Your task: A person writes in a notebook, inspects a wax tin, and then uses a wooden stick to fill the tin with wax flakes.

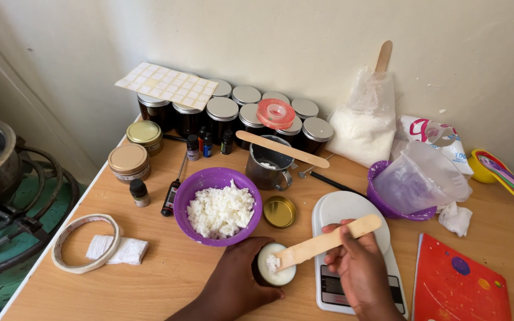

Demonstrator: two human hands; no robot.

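Left of the purple bowl point(218, 205) lay a tape roll point(85, 242). Just below the bowl, the left hand point(239, 279) cupped a small jar point(276, 265); the right hand point(359, 267) pinched a wooden stick point(327, 241), packing white flakes in. More flakes seemingly needed scooping, steadily.

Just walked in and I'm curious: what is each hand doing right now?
Left hand: closed around the small jar of white wax.
Right hand: closed on the wooden stick, its tip in the jar.
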